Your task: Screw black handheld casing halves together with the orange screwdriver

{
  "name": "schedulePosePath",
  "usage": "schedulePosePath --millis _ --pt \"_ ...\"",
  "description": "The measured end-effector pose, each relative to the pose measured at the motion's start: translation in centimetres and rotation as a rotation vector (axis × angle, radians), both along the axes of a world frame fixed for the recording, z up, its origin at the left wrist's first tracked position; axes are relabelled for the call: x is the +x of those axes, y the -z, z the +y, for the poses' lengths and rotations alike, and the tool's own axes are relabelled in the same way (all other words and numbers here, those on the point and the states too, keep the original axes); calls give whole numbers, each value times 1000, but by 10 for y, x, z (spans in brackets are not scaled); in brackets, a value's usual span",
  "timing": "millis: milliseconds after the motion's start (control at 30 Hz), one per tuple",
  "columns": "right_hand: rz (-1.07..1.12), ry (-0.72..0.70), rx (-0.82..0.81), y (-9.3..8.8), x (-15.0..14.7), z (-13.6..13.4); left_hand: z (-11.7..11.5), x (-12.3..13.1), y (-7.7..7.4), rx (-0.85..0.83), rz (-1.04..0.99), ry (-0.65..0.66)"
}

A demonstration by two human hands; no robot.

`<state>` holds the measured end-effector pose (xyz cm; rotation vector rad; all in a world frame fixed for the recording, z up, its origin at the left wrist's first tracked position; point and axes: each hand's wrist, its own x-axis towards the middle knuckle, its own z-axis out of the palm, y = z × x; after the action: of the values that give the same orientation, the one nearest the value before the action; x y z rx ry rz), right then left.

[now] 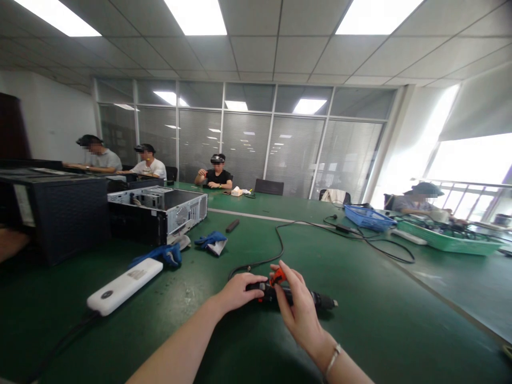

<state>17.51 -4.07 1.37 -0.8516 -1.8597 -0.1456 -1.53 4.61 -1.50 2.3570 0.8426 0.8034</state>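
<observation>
A black corded electric screwdriver [322, 301] lies on the green table in front of me, its tip pointing right. My left hand [240, 290] is closed around its rear part, thumb and fingers on the body. Just above the screwdriver's middle, my right hand [298, 306] pinches a small orange-red part [278, 276] between thumb and fingers. Whether this part touches the screwdriver I cannot tell. A bracelet circles my right wrist. From behind the screwdriver, a black cable [281, 242] curves away across the table.
A white power strip [126, 285] lies at left near blue gloves [212, 240]. Behind stand an open computer case [140, 224] and a dark case [74, 218]. Blue [368, 217] and green baskets [448, 237] stand at right. Several people sit around the table [380, 330].
</observation>
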Motion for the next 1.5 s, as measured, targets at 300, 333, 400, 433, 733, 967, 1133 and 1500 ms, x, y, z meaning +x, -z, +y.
schedulePosePath --millis 300,333,400,433,733,967,1133,1500 --pt "-4 19 55 0 1 2 1 0 1 -2 10 -4" --pt "-7 10 51 -1 1 1 0 -1 0 1 10 0" --pt "-13 24 60 0 -1 0 0 -1 0 7 12 8" --pt "-12 43 70 0 -1 0 0 -1 0 9 15 11" --pt "-11 40 74 -2 -1 0 1 0 1 -11 2 -15" --pt "1 82 64 4 0 4 2 1 2 9 -4 0" --pt "-13 33 48 6 -2 4 1 1 0 9 14 -2" --pt "208 81 -6 12 10 16 -1 0 -2 -14 41 -30"
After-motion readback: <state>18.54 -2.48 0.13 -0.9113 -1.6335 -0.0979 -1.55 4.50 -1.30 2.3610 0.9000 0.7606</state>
